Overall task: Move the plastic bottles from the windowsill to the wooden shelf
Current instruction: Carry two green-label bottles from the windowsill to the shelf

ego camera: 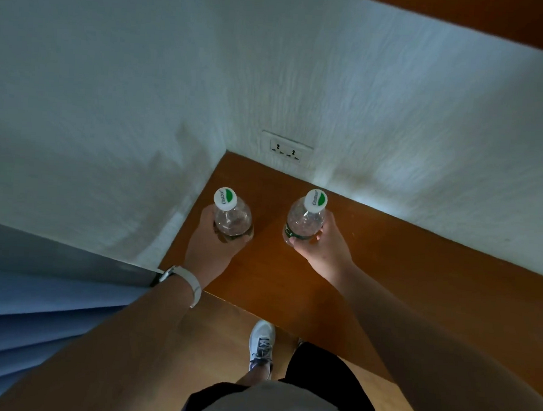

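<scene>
Each of the hands grips a clear water bottle upright over the wooden shelf [387, 260]: left hand [212, 246] on the left bottle [233, 219], right hand [326, 246] on the right bottle [304, 220].

- A brown wooden shelf [396, 270] is running along the white wall into the corner.
- Two clear plastic bottles are standing upright over its corner end, the left bottle [231, 217] and the right bottle [304, 218] near each other but apart.
- Whether their bases are touching the wood cannot be told.
</scene>
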